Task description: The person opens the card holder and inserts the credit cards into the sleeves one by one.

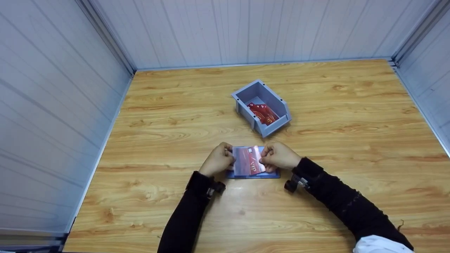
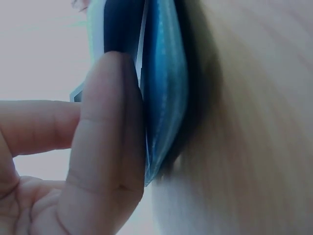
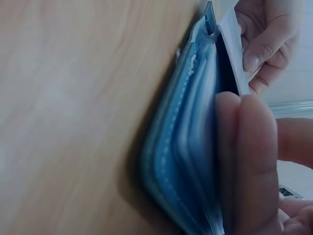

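Observation:
A blue card holder (image 1: 253, 176) lies on the table, with a clear plastic sleeve (image 1: 240, 163) raised over it. Part of a red card marked VIP (image 1: 254, 165) shows through the sleeve, slightly tilted. My left hand (image 1: 218, 160) pinches the sleeve's left edge between thumb and fingers. From the other side, my right hand (image 1: 281, 156) pinches the card's right edge. The holder's stitched blue cover (image 2: 168, 88) stands a little apart from the leaves in the left wrist view. Several leaves (image 3: 195, 127) fan above the cover in the right wrist view.
A grey plastic bin (image 1: 246, 95) stands behind the hands, turned at an angle. Several red cards (image 1: 262, 113) lie inside it. The wooden table (image 1: 168, 123) is bounded by pale panel walls at the back and both sides.

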Available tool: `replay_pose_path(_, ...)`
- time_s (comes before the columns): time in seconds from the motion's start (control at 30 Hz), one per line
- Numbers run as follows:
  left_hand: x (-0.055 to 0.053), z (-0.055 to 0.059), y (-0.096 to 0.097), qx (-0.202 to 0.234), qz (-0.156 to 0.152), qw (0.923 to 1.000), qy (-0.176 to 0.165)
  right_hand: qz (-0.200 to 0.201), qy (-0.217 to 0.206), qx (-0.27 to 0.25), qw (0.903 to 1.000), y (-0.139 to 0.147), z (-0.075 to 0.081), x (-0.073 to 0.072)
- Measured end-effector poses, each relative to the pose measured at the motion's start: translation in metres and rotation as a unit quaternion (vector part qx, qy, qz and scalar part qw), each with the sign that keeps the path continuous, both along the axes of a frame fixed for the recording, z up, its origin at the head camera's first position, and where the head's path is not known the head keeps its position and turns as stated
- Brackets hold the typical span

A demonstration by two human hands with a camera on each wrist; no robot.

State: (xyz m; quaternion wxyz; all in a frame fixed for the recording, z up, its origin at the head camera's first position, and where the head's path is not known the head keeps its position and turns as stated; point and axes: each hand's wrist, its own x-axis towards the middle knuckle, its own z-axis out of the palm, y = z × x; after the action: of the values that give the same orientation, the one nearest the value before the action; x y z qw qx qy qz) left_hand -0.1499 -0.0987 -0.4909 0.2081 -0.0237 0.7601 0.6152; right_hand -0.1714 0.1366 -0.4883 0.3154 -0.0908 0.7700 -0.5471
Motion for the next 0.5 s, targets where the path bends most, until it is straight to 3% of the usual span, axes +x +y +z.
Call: replay_pose_path(0.5, 0.0001, -0.0004, 0.0010, -0.002, 0.006, 1.0000, -0.004, -0.003, 0.010, 0.014, 0.9998, -0.0094, 0.0003, -0.0002)
